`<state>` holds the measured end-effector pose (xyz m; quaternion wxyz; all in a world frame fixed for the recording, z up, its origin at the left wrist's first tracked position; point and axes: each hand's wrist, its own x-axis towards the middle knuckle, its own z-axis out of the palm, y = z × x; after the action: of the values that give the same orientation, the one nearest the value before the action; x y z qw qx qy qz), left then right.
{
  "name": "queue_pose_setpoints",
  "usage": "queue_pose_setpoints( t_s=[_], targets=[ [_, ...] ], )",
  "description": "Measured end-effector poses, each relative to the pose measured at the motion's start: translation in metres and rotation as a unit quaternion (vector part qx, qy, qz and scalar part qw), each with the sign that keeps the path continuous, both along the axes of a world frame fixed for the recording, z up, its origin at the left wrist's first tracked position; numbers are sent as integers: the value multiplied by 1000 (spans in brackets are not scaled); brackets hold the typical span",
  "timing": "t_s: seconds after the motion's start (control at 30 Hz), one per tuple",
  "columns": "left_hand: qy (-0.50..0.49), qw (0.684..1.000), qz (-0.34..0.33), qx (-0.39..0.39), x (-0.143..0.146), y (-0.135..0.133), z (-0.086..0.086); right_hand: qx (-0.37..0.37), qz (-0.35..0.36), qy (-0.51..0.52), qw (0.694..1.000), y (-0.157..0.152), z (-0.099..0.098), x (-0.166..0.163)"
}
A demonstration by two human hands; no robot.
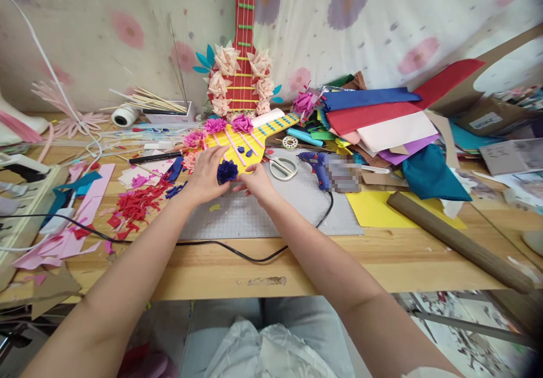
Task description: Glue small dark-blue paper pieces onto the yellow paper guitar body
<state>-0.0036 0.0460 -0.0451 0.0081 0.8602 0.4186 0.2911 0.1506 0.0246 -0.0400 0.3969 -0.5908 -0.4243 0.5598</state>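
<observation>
A dark blue paper flower (228, 171) sits at the lower edge of a small yellow paper guitar (246, 140) that lies on a grey cutting mat (271, 208). My left hand (206, 173) is cupped against the flower's left side, fingers curled round it. From the right, my right hand (255, 181) pinches the flower with its fingertips. Pink paper flowers (215, 124) decorate the yellow guitar's upper edge.
A red paper guitar (241, 55) with cream flowers leans on the wall. Scissors (282, 167) and a blue glue gun (317, 166) with a black cord lie right of my hands. Coloured felt sheets (382, 123) pile at the right; red scraps (136, 205) lie left. A cardboard tube (458, 242) rests at the right.
</observation>
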Motion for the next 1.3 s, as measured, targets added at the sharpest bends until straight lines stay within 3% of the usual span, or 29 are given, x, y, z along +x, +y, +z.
queue_pose_setpoints(
  t_s=[0.33,0.97,1.3],
  targets=[
    [20,1000,-2,14,2,3,1,38,11,12,999,6,-14,-1],
    [34,999,7,-7,8,1,9,68,9,19,997,8,-14,1],
    [32,999,10,-15,8,-2,11,78,-10,36,996,7,-5,9]
  ],
)
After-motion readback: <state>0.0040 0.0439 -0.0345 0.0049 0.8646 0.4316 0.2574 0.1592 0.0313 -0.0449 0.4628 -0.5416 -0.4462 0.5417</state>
